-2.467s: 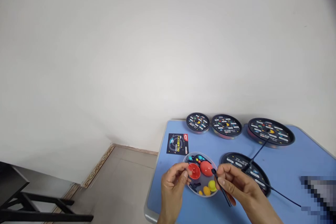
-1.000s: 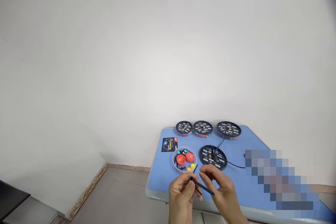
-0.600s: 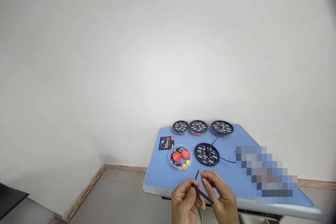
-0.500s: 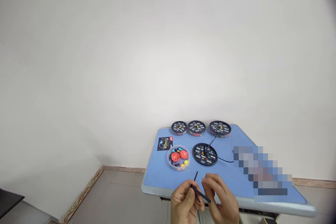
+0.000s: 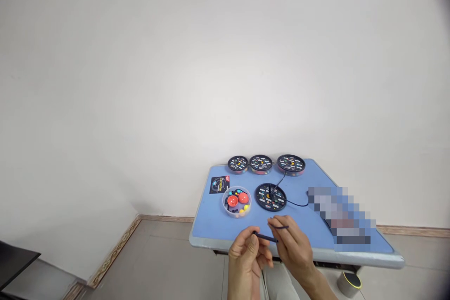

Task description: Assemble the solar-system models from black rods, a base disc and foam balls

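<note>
Rod (image 5: 266, 237): held up by the left hand (image 5: 248, 258) above the near edge of the table (image 5: 207, 225), between the two hands; its height over the table cannot be told

Rod's long axis: laid nearly level from left to right across the view, with a slight downward slope to the right

Rod's ends: the left end is gripped at the left thumb and forefinger; the right end is pointed at the right hand (image 5: 295, 246) and sits a little lower; whether the right fingers are touched by it cannot be told

Strip (image 5: 281, 228): thin, dark and slightly curved, held by the right hand above the rod in the view, its long axis also run from left to right

Left fingers: thumb and forefinger pinched on the rod, the other fingers loosely curled

Right fingers: bent close together around the strip, with little gap shown; the exact grip is partly hidden

Tub (image 5: 222, 202): clear and round, set on the table beyond the left hand; an open red half-shell (image 5: 232, 201), a red dome (image 5: 243, 198), yellow balls (image 5: 246, 207) and small dark pieces are held in it

Lid (image 5: 267, 204): black, printed, laid flat right of the tub, with thin wires (image 5: 297, 204) stretched from it

Card (image 5: 219, 184): laid behind the tub, near the table's left edge
</note>
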